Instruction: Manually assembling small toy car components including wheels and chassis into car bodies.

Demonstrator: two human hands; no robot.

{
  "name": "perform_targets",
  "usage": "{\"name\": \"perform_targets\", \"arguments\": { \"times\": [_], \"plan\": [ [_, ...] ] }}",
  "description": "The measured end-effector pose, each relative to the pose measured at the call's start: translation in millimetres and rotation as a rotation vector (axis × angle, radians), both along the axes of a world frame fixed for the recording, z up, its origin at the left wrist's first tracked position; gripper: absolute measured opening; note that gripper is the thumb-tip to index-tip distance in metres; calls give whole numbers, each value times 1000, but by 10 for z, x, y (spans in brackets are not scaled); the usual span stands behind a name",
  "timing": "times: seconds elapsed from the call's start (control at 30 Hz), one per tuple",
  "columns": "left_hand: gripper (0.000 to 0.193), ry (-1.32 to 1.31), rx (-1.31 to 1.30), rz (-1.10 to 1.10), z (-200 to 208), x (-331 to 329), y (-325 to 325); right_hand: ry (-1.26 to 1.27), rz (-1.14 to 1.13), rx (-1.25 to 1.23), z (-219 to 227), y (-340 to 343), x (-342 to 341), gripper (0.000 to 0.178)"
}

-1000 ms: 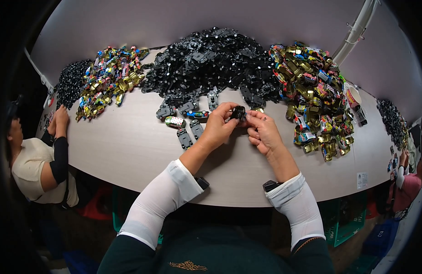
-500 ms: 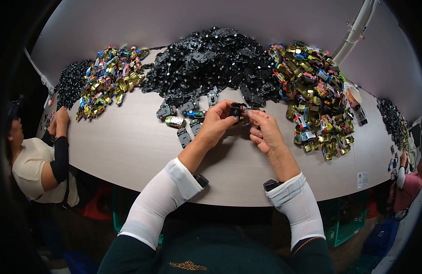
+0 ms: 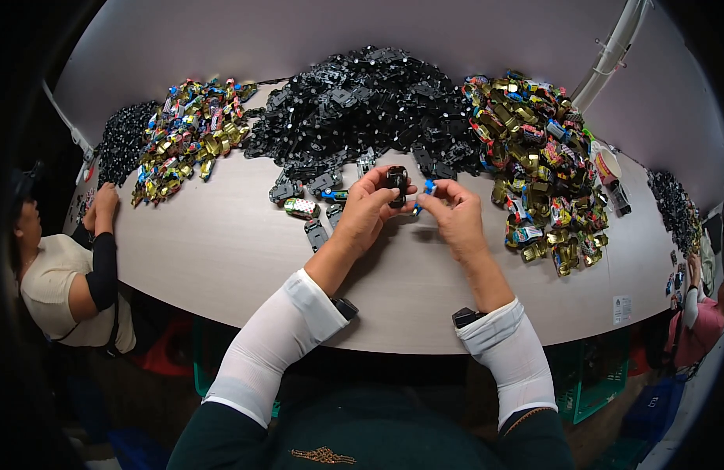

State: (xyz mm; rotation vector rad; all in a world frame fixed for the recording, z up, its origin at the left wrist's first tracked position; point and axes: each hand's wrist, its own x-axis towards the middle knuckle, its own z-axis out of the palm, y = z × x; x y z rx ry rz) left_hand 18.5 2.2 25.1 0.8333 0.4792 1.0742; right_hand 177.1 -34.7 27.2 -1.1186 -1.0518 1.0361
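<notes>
A small black chassis (image 3: 397,185) is pinched upright in the fingers of the left hand (image 3: 370,210), lifted just above the bench (image 3: 221,251) near its far middle. Just to its right, the right hand (image 3: 454,215) grips a small blue part (image 3: 429,186) between thumb and fingertips, close beside the chassis but whether it touches cannot be told. Both forearms wear white sleeves (image 3: 280,341) and come in from the lower edge.

On the bench left of the left hand lie a few loose pieces: a green-and-white toy car (image 3: 301,207) and several dark chassis parts (image 3: 316,233) near it. Behind the hands a big black pile (image 3: 362,106) of like parts spreads across the far side. To its right is a heap of gold and coloured car shells (image 3: 534,164), reaching down toward the right hand. To the left of the black pile lies a second coloured heap (image 3: 186,141), with a smaller black heap (image 3: 123,137) beyond it.

At the left end a co-worker (image 3: 60,274) in a light shirt rests a hand on the bench edge. Another person (image 3: 695,305) shows at the far right rim.
</notes>
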Motion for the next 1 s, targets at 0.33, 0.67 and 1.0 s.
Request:
{"name": "perform_targets", "arguments": {
  "times": [0.33,0.67,1.0],
  "plan": [
    [23,467,420,118,-183,72,41,-687,-176,298,90,-83,-93,20],
    [14,523,498,82,-130,63,-11,-746,-174,233,92,-91,-66,19],
    [13,415,310,231,-93,79,-8,-534,-319,231,-38,-7,-66,26]
  ]
}}
